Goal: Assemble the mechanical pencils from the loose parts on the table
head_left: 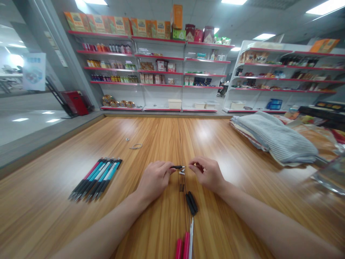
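Observation:
My left hand (155,178) is closed in a pinch on a short black pen part (176,167), which points to the right. My right hand (206,172) faces its tip with thumb and forefinger together; anything between those fingers is too small to make out. Just below the black part lie small silvery and white pieces (182,172), then a small brownish piece (181,187). Nearer to me are black pen grips (191,203), thin white refills (191,233) and pink pen barrels (185,246), cut off by the lower edge.
To the left lies a row of several pens (95,180), mostly blue with black grips. Beyond them are a ring-shaped loop (136,146) and a tiny piece (127,139). Folded striped cloth (277,135) and a clear container (332,174) occupy the right. Stocked shelves (159,72) stand behind the table.

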